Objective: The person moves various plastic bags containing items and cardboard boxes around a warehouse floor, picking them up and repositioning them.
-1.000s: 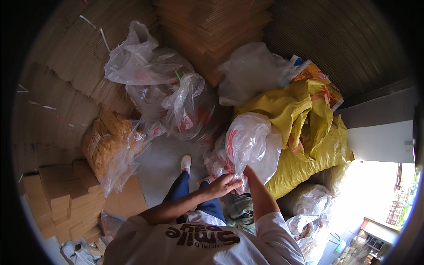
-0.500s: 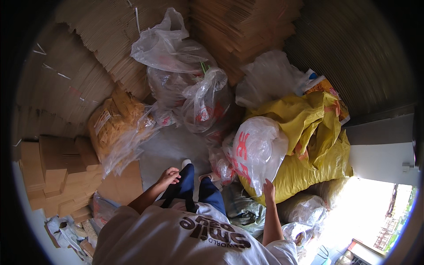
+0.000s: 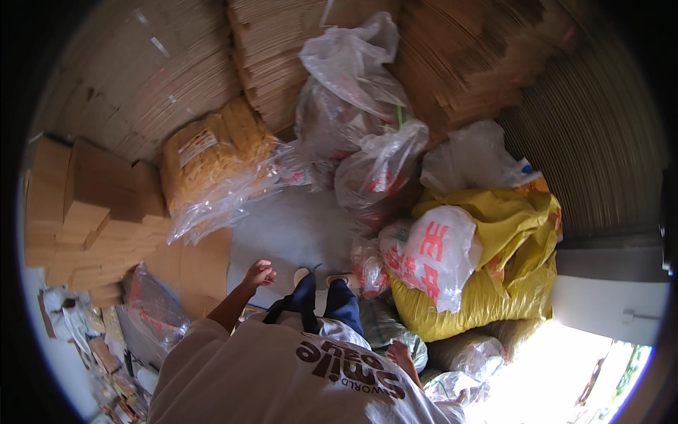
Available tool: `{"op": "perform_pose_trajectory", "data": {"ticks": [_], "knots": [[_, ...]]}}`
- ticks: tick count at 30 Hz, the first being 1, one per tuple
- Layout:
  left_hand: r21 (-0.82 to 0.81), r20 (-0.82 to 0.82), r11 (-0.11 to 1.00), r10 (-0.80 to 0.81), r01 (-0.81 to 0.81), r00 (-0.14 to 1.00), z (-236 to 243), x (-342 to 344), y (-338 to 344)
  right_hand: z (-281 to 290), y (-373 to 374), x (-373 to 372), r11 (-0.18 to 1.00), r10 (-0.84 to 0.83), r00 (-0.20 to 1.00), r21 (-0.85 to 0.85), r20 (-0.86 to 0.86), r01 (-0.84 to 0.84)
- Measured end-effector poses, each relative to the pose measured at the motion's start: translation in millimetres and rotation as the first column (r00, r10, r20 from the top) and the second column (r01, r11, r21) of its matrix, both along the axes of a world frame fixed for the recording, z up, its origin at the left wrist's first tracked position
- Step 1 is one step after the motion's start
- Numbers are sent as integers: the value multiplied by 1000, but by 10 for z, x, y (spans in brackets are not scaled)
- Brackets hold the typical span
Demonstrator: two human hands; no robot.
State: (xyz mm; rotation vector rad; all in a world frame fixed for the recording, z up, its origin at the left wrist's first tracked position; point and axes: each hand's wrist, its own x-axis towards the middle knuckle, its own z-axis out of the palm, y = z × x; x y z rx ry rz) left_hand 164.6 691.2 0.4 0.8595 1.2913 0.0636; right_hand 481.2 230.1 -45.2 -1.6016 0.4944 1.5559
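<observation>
My left hand (image 3: pixel 261 273) hangs over the floor beside my legs, its fingers curled in with nothing seen in them. My right hand (image 3: pixel 400 354) is low by my right side, above a dark green sack (image 3: pixel 385 321); its fingers are too small and shaded to make out. Ahead of it, a white plastic bag with red print (image 3: pixel 432 258) rests on a large yellow woven sack (image 3: pixel 487 300). Against the near-left stack leans a clear bag of yellowish-brown contents (image 3: pixel 215 159).
Flattened cardboard stacks (image 3: pixel 282 63) line the back and left. Cardboard boxes (image 3: pixel 99 191) stand at the left. Several clear plastic bags (image 3: pixel 353 78) are heaped on the grey floor (image 3: pixel 282 222) ahead. Bright light enters at the lower right beside a white panel (image 3: pixel 607 304).
My view has turned and shifted, so the bags sit farther right. My right hand has drawn back from the white bag toward my side. The left fingers are more curled.
</observation>
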Motion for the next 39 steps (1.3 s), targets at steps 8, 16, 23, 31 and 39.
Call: {"op": "perform_pose_trajectory", "data": {"ticks": [8, 16, 23, 31, 39], "knots": [[73, -161, 786, 616, -614, 771, -169, -2177, -677, 192, 1593, 83, 941, 335, 902, -38, 273, -337], [126, -286, 133, 954, -983, 93, -73, -2872, -2416, 223, 3065, 197, 694, 678, 684, 70, 270, -716], [5, -283, -156, 947, -988, -151, -17, -2293, -3872, -258, 3962, 82, 473, 866, 455, -40, 207, -880], [-69, -379, -435, 844, -898, -380, -120, -2028, -4410, -164, 4926, -1352, 204, 946, 203, 20, 253, -979], [-160, -125, -578, 816, -800, -565, -243, -3004, -3844, 166, 5650, -3257, -71, 970, -51, 76, 237, -995]]}}
